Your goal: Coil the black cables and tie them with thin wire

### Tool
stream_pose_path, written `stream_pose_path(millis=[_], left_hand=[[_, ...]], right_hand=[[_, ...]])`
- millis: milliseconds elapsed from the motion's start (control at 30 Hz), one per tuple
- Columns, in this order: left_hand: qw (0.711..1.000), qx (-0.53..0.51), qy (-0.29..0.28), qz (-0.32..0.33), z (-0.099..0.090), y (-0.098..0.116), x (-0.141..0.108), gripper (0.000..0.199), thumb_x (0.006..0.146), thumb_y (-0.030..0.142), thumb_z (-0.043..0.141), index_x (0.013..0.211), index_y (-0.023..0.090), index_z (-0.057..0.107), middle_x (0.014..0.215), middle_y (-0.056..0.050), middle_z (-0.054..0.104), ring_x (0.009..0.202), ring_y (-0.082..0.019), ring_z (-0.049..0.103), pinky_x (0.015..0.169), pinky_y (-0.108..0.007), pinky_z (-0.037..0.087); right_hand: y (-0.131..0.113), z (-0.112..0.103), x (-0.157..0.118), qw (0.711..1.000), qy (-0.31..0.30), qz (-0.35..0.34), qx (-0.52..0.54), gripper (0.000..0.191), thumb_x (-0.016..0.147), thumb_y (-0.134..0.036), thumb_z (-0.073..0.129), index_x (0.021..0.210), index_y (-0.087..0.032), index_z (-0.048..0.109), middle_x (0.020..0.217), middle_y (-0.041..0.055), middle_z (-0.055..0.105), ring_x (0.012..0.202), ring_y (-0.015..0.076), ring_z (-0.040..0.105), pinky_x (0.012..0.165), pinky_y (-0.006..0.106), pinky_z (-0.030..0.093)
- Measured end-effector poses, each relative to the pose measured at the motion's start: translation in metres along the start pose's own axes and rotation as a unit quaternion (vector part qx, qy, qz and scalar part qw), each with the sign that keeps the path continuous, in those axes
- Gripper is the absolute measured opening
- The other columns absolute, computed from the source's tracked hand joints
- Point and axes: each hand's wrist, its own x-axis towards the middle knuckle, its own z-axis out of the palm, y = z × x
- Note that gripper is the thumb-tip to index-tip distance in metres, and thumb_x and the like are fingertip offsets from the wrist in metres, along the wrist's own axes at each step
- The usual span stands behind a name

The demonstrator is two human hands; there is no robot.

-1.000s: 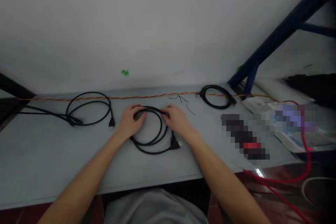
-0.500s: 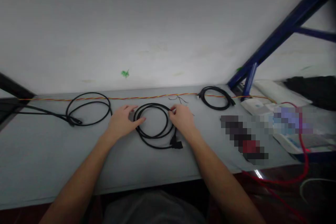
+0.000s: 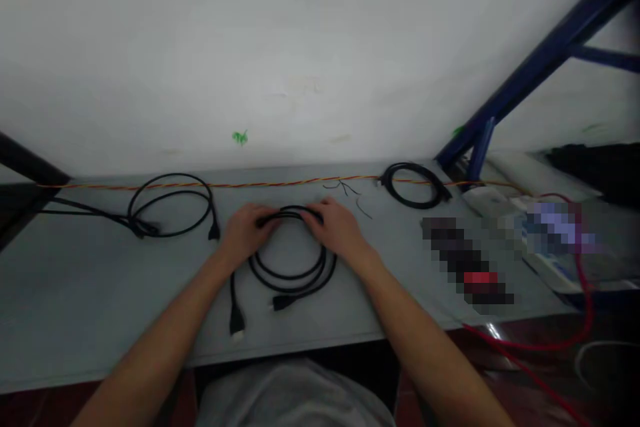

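A black cable lies coiled in several loops on the grey table. At the coil's upper left, my left hand is closed round the strands, thumb toward the middle. My right hand grips the upper right side, fingers wrapped on the loops. One cable plug hangs down below my left hand, pointing toward the table's front edge. The other plug rests just under the bottom of the coil, pointing left.
Another black cable lies loosely looped at left. A finished-looking coil sits at back right. Thin black ties lie near a twisted red-yellow wire. A blue frame post and red cable stand right.
The coil has turned, bringing its plugs from the lower right to the lower left and bottom. My left hand has closed on the loops; my right hand still holds them.
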Motion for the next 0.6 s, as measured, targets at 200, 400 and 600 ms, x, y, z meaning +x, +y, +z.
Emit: stream_pose_path(millis=[200,400,600], left_hand=[[0.998,0.038,0.031,-0.029,0.01,0.008,-0.001,0.03,0.094,0.039,0.068,0.115,0.02,0.078,0.101,-0.009,0.075,0.099,-0.028,0.067,0.093,-0.043,0.054],[0.996,0.077,0.03,0.012,0.013,0.009,-0.003,0.021,0.097,0.03,0.061,0.108,0.02,0.075,0.114,-0.013,0.068,0.112,-0.032,0.059,0.104,-0.051,0.048],[1.0,-0.006,0.006,-0.026,0.009,0.018,-0.005,0.021,0.101,0.028,0.049,0.115,0.019,0.062,0.093,-0.007,0.074,0.085,-0.025,0.068,0.081,-0.04,0.054]], right_hand=[[-0.006,0.014,0.001,1.0,0.008,-0.018,-0.013,0.035,0.107,-0.047,0.053,0.12,-0.022,0.073,0.108,0.0105,0.068,0.103,0.0251,0.066,0.083,0.032,0.049],[-0.009,0.025,0.004,0.998,0.029,-0.046,0.018,0.023,0.106,-0.033,0.055,0.111,-0.016,0.07,0.115,0.0136,0.068,0.11,0.0262,0.063,0.092,0.034,0.049],[-0.016,0.022,0.001,0.992,-0.006,-0.007,0.124,0.029,0.11,-0.028,0.043,0.131,-0.013,0.058,0.101,0.0107,0.076,0.086,0.0226,0.071,0.078,0.031,0.05]])
